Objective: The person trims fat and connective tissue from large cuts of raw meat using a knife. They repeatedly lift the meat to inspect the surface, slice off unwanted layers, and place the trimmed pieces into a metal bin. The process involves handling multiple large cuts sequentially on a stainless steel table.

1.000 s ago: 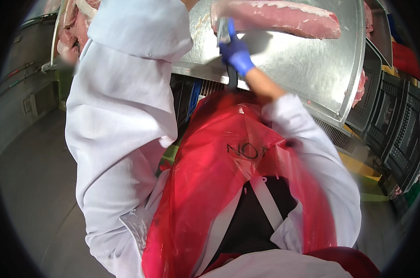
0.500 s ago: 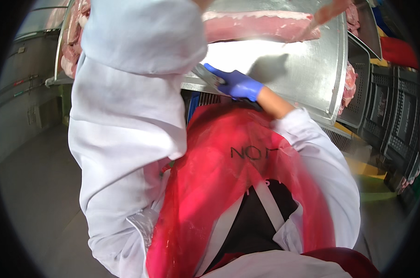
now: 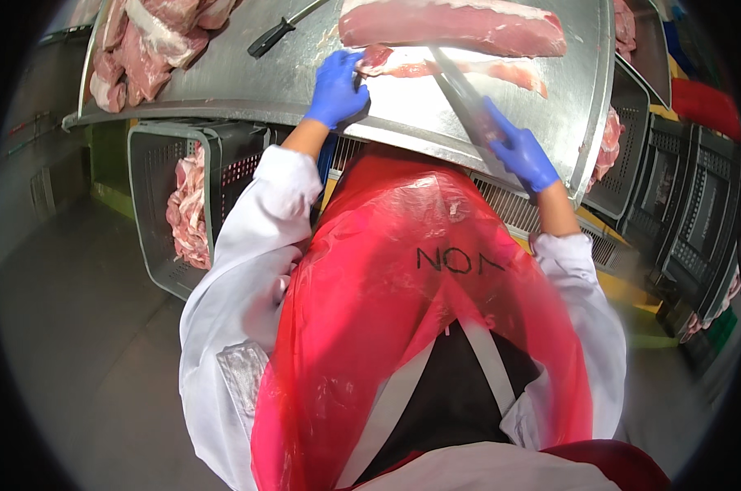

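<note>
A long pale-red pork loin (image 3: 460,29) with a white fat edge lies across the far part of the steel table. On its near side is a narrow meat strip (image 3: 514,75), its left end darker red. My left hand (image 3: 338,88), in a blue glove, has its fingers closed on that left end. In my blue-gloved right hand (image 3: 524,154) is a knife (image 3: 462,92), held by the handle, which the fingers hide. The blade points up and left, blurred, with its tip over the strip near the loin.
A sharpening steel (image 3: 271,38) with a black handle lies left of the loin. Meat pieces (image 3: 154,49) are piled at the table's left. Grey crates with meat stand below left (image 3: 174,274) and at right (image 3: 632,184). The steel table's (image 3: 248,110) front edge runs before me.
My left arm has come down from high over the table, and its hand now grips the strip. My right hand with the knife has moved right; the strip now shows beside the loin.
</note>
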Demonstrator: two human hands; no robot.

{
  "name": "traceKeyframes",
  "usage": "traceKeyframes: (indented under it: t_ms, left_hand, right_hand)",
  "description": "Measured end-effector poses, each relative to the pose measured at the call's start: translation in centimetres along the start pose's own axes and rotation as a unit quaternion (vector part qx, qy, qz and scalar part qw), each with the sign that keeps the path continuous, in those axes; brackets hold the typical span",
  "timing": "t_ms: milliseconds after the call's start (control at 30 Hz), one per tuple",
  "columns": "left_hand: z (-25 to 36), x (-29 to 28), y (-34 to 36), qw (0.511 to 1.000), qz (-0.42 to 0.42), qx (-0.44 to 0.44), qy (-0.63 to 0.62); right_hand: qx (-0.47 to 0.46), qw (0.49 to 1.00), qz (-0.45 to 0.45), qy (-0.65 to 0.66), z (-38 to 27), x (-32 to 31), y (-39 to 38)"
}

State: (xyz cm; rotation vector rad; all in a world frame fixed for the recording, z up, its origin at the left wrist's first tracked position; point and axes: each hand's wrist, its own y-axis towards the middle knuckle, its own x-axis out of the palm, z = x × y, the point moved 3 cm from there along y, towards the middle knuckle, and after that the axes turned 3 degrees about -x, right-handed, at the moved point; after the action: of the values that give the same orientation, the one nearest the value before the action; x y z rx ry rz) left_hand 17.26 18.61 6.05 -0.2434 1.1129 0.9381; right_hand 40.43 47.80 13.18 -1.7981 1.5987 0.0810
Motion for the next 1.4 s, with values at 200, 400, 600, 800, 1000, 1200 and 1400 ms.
traceKeyframes:
  t_ms: [200,400,600,800,1000,1200,1400]
  left_hand:
    - [-0.9,0.3,0.3,0.966,-0.188,0.003,0.176]
    - [-0.2,1.4,-3.6,0.983,-0.103,-0.003,0.152]
    - [-1.2,-0.9,0.1,0.946,-0.205,-0.064,0.241]
    - [-5.2,-12.0,-1.0,0.964,-0.027,-0.161,0.212]
    - [-11.1,-29.8,-12.1,0.900,0.063,-0.244,0.356]
    - [-6.1,-23.8,-9.5,0.860,-0.117,-0.300,0.395]
    - [18.7,9.3,9.2,0.978,-0.069,0.141,-0.135]
  right_hand:
    - [-0.092,0.986,-0.048,-0.127,-1.5,2.5,4.8]
    - [-0.128,0.976,-0.096,-0.150,-4.7,7.2,9.5]
    - [-0.122,0.955,-0.113,-0.247,-3.2,7.4,9.4]
    - [-0.128,0.944,-0.136,-0.272,-0.3,2.3,5.1]
    - [-0.193,0.975,0.112,-0.010,7.5,-6.7,3.4]
    - [-0.054,0.933,0.284,0.215,11.7,-12.5,-0.7]
    - [-0.063,0.891,0.355,0.278,15.2,-13.2,-4.3]
